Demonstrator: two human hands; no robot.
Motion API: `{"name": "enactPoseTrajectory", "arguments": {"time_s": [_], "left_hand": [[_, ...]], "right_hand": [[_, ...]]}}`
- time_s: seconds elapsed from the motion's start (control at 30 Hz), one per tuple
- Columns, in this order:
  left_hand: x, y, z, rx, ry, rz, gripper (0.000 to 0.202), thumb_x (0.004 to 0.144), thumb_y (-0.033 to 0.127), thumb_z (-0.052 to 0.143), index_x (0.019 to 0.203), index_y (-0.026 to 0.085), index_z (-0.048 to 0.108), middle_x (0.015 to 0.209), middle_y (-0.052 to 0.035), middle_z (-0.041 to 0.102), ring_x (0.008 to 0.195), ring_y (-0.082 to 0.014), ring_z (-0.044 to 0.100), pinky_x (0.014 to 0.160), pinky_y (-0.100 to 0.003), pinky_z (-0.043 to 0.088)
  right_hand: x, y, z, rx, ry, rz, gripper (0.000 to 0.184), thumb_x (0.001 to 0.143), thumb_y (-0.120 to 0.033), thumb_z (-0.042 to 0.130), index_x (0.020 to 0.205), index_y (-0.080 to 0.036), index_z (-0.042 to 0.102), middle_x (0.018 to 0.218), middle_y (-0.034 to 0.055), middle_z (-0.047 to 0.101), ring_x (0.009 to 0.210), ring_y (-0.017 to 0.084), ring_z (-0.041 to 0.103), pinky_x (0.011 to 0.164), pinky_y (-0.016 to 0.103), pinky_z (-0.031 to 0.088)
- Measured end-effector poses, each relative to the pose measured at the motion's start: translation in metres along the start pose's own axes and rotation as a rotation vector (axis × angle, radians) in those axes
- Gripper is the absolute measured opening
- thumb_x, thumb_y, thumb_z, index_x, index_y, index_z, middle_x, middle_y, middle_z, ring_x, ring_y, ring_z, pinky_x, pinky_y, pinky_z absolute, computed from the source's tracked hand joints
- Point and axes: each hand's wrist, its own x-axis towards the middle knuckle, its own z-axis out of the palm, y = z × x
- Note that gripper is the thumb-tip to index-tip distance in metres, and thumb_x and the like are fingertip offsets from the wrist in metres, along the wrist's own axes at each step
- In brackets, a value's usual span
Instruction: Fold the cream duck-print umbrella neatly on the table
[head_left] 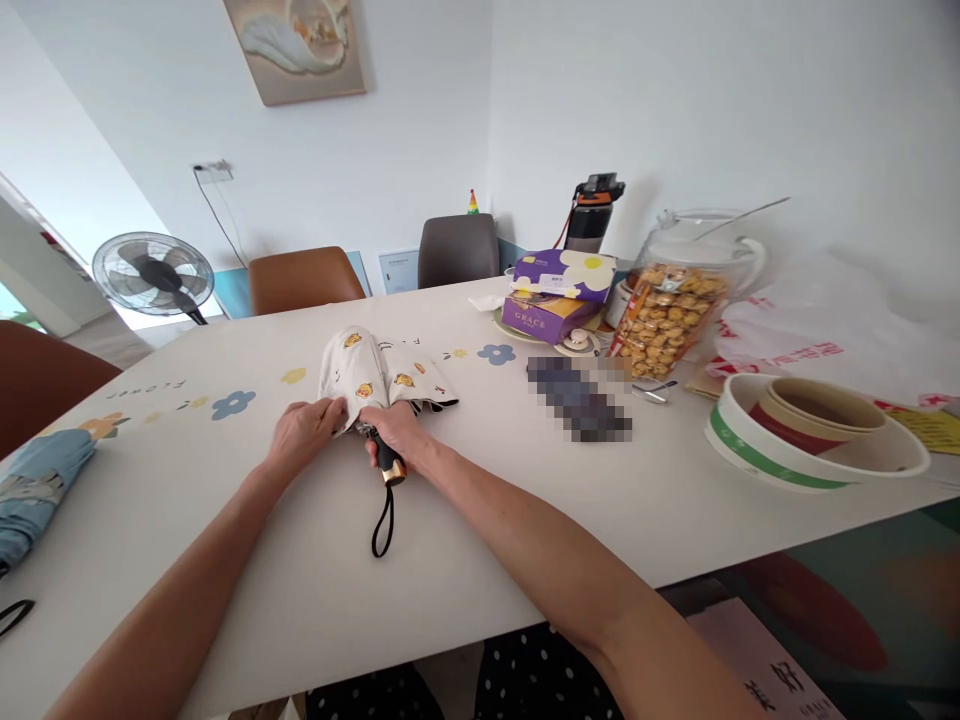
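Note:
A white folding umbrella (365, 372) with small orange-yellow cartoon prints lies on the table, its canopy collapsed in loose folds. Its black handle with a gold end points toward me, and a black wrist loop (383, 524) trails from it. My left hand (306, 430) pinches the fabric at the canopy's left edge. Around the base of the canopy, just above the handle, my right hand (397, 430) is closed, with some fingers hidden beneath. A flap of fabric spreads out to the right of that hand.
On the white table (465, 540), a folded blue umbrella (46, 490) lies far left. To the right are a blurred dark object (577, 400), purple tissue boxes (551, 315), a snack bag (667, 315), a glass jug (705, 245), a black bottle (591, 215) and paper bowls (772, 475).

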Motion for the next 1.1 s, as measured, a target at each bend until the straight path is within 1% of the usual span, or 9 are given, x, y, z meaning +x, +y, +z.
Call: {"name": "enactPoseTrajectory", "arguments": {"time_s": [0.1,0.17,0.3,0.37,0.53,0.73,0.9,1.0,1.1], "left_hand": [[0.002,-0.016,-0.008,0.277,0.071,-0.095,0.038,0.082,0.042,0.036,0.061,0.019,0.058,0.065,-0.0097,0.062,0.08,-0.0272,0.059,0.088,-0.044,0.034],[0.002,-0.022,-0.011,0.325,0.174,-0.126,0.032,0.081,0.036,0.039,0.071,0.016,0.062,0.079,-0.0149,0.065,0.087,-0.0308,0.058,0.093,-0.05,0.029],[-0.001,-0.002,-0.007,-0.002,0.454,0.021,0.037,0.085,0.032,0.035,0.108,0.014,0.057,0.114,-0.0157,0.057,0.11,-0.0275,0.049,0.096,-0.042,0.033],[-0.001,0.018,-0.002,-0.224,0.489,0.074,0.042,0.086,0.035,0.034,0.12,0.014,0.049,0.125,-0.0136,0.05,0.119,-0.0238,0.042,0.099,-0.036,0.033],[0.007,0.044,0.005,-0.603,0.346,-0.116,0.052,0.083,0.039,0.043,0.13,0.017,0.038,0.141,-0.0119,0.034,0.132,-0.0241,0.026,0.109,-0.038,0.019],[0.016,0.042,0.003,-1.208,0.212,-0.366,0.044,0.074,0.043,0.057,0.109,0.016,0.053,0.1,-0.011,0.063,0.093,-0.0243,0.061,0.084,-0.039,0.048],[0.026,0.051,-0.006,-1.646,0.041,-0.472,0.039,0.068,0.032,0.064,0.101,0.013,0.058,0.085,-0.0099,0.066,0.078,-0.0234,0.064,0.073,-0.037,0.054],[0.03,0.055,-0.012,-1.746,-0.06,-0.466,0.036,0.068,0.026,0.062,0.103,0.016,0.058,0.086,-0.0082,0.067,0.077,-0.0239,0.065,0.073,-0.037,0.055],[0.03,0.056,-0.017,-1.771,-0.065,-0.443,0.036,0.067,0.023,0.06,0.102,0.016,0.059,0.084,-0.0071,0.068,0.077,-0.0244,0.066,0.073,-0.037,0.055]], "right_hand": [[0.002,0.001,-0.001,-0.003,0.015,-0.001,0.021,0.067,-0.025,0.06,0.067,-0.018,0.041,0.034,-0.0045,0.044,0.029,0.011,0.042,0.028,0.024,0.042],[0.002,0.001,0.0,-0.023,0.02,-0.006,0.019,0.067,-0.023,0.059,0.067,-0.018,0.041,0.034,-0.0044,0.044,0.029,0.011,0.042,0.028,0.024,0.041],[-0.001,0.003,0.005,-0.076,0.002,-0.022,0.016,0.065,-0.022,0.058,0.068,-0.017,0.044,0.033,-0.0054,0.042,0.028,0.012,0.043,0.027,0.024,0.04],[-0.003,0.005,0.007,-0.103,-0.032,-0.042,0.014,0.065,-0.022,0.058,0.069,-0.017,0.046,0.034,-0.0053,0.043,0.029,0.012,0.044,0.027,0.022,0.04],[-0.004,0.008,0.009,-0.138,-0.099,-0.071,0.014,0.065,-0.023,0.059,0.069,-0.016,0.048,0.035,-0.0051,0.043,0.031,0.011,0.046,0.028,0.02,0.04],[-0.011,0.004,0.01,-0.11,-0.191,-0.04,0.014,0.064,-0.019,0.057,0.069,-0.017,0.045,0.041,-0.0056,0.045,0.033,0.011,0.045,0.028,0.023,0.042],[-0.02,-0.007,0.009,-0.105,-0.214,-0.039,0.013,0.066,-0.02,0.056,0.067,-0.017,0.044,0.04,-0.0053,0.045,0.032,0.01,0.043,0.028,0.024,0.042],[-0.023,-0.01,0.008,-0.109,-0.246,-0.03,0.013,0.068,-0.021,0.056,0.066,-0.017,0.043,0.04,-0.005,0.045,0.031,0.01,0.042,0.028,0.023,0.041],[-0.02,-0.007,0.007,-0.065,-0.291,-0.038,0.015,0.068,-0.024,0.058,0.07,-0.018,0.044,0.043,-0.0058,0.045,0.031,0.01,0.044,0.028,0.023,0.041]]}}
